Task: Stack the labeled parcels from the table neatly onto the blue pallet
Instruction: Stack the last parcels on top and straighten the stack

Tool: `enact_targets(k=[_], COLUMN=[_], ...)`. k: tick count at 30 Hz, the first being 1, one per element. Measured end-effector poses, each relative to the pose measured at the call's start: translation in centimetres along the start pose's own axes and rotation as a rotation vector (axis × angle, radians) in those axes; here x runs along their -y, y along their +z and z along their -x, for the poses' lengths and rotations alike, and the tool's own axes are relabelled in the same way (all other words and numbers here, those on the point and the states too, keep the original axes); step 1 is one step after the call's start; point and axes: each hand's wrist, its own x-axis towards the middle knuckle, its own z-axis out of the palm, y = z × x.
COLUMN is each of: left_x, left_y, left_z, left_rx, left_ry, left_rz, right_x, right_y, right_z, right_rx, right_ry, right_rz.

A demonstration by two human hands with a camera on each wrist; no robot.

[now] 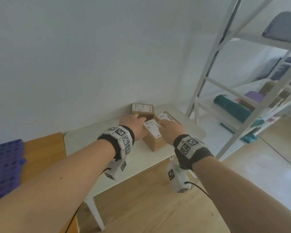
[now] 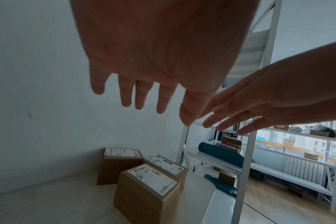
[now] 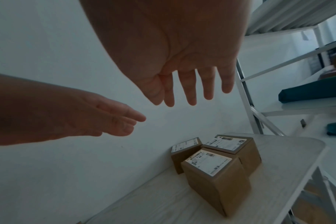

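Neither of our hands has hold of anything. Our left hand (image 1: 135,123) and our right hand (image 1: 170,129) both hang above the parcels with fingers straight and slightly spread, palms down; the wrist views show clear air between the fingertips and the box tops.

Below and between them stands the nearest brown cardboard parcel with a white shipping label on top (image 1: 154,136), upright on the pale wood-grain table with rounded corners (image 1: 94,148). Just behind it sit two more labeled brown cardboard parcels: one toward the wall (image 1: 142,109), one to the right (image 1: 166,117). The right one looks to be touching the nearest box; the wall-side one stands just beside it, and we cannot tell whether they touch.

The blue plastic grid pallet (image 1: 5,167) lies on the wooden floor at our far left, well apart from the table; the part in view carries nothing, so we judge no parcel has been stacked yet.

What could go wrong, in our judgement:

- Closing on the nearest box, our right fingers may catch the neighbour pressed against it and drag or tip it.
- That box stands near the table's front edge, so an uneven squeeze could push it off.
- The white metal shelving rack (image 1: 225,81) stands close on our right, though the swing goes left.
- Setting the box crooked on the grid would spoil a neat stack.
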Motion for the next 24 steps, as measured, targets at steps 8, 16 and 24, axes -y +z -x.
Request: enact_targets(k=[8, 16, 24], left_x=[-1.0, 1.1, 2.6], left_y=[2.7, 5.1, 9.0], left_z=[-8.4, -18.3, -23.0], left_rx=[0.099, 0.187, 0.279], left_ry=[-0.023, -0.101, -0.309], left_rz=[0.062, 0.177, 0.59], right_x=[-4.5, -5.6, -6.3], right_y=[1.6, 2.0, 5.3], right_z=[-7.5, -16.3, -21.1], right_rx=[0.087, 0.168, 0.33], right_ry=[0.067, 0.035, 0.025], right_rz=[-0.047, 0.012, 0.057])
